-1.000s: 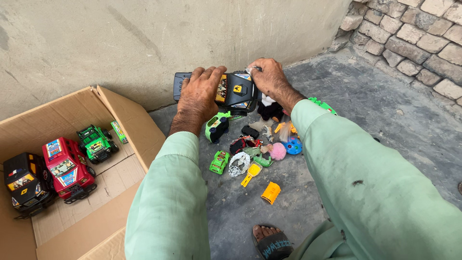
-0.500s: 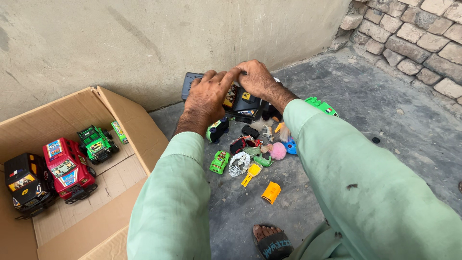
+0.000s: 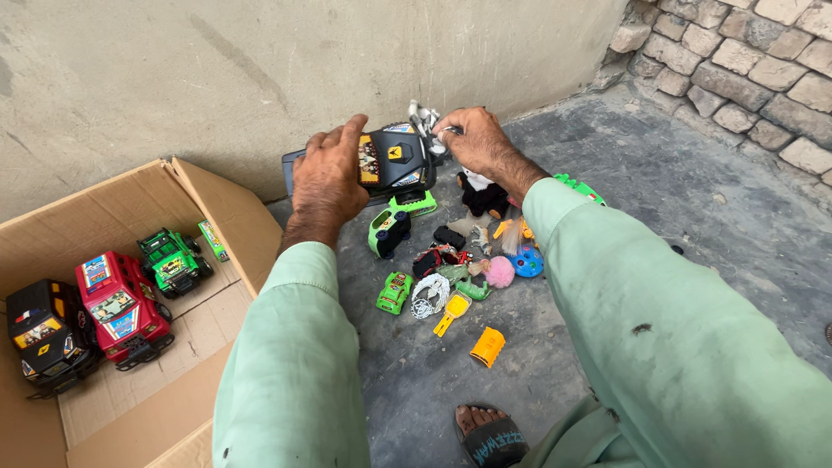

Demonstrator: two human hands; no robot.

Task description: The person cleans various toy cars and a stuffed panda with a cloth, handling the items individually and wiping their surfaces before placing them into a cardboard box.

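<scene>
My left hand (image 3: 328, 180) grips a black toy car (image 3: 394, 158) from its left side and holds it up above the floor. On the car's right end, my right hand (image 3: 476, 140) pinches a small white piece (image 3: 424, 117). Under both hands lies a pile of small toys on the grey floor: a green and black toy car (image 3: 389, 230), a little green car (image 3: 394, 292), a pink ball (image 3: 499, 271), a blue disc (image 3: 526, 263), a black and white plush (image 3: 482, 194) and a yellow scoop (image 3: 452, 310).
An open cardboard box (image 3: 215, 196) at the left holds a black toy truck (image 3: 45, 335), a red one (image 3: 118, 308) and a green one (image 3: 173, 260). An orange cup (image 3: 488, 346) lies near my sandalled foot (image 3: 489, 433). A plastered wall and stone wall stand behind.
Both hands have lifted the black toy car up off the pile; the right hand has shifted to the small white piece at its right end.
</scene>
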